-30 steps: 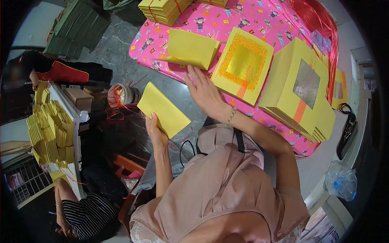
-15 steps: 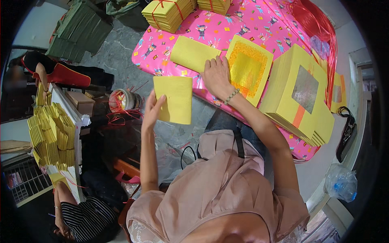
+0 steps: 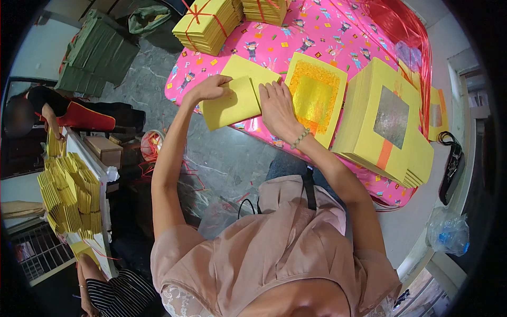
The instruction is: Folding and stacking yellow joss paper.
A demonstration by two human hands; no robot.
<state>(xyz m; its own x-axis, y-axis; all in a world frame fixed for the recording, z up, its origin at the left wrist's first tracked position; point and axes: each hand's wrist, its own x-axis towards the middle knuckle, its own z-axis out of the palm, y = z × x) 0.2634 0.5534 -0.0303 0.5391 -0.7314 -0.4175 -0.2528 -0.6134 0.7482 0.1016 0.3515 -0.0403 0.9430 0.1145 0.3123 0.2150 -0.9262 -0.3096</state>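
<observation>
My left hand (image 3: 211, 89) is closed on a folded yellow paper (image 3: 234, 105), thumb on top of it. That paper overlaps another folded yellow sheet (image 3: 248, 66) lying at the edge of the pink table. Across the right end of the papers rests my right hand (image 3: 280, 113), a beaded bracelet on its wrist, with its fingers stretched out and flat. Just right of it lies a yellow sheet with a gold square and orange pattern (image 3: 315, 98). Farther right leans a thick stack of yellow paper (image 3: 362, 119) with a silver square.
Bundles of yellow paper tied with red string (image 3: 206, 29) stand at the table's far edge. Red plastic strands (image 3: 401, 26) hang at the far right. On the left, two people work by a white table (image 3: 90, 158) bearing yellow paper stacks (image 3: 71, 193).
My left hand has carried its yellow paper up and forward onto the sheet on the table. My right hand stays at the sheet's right end. The view has shifted slightly.
</observation>
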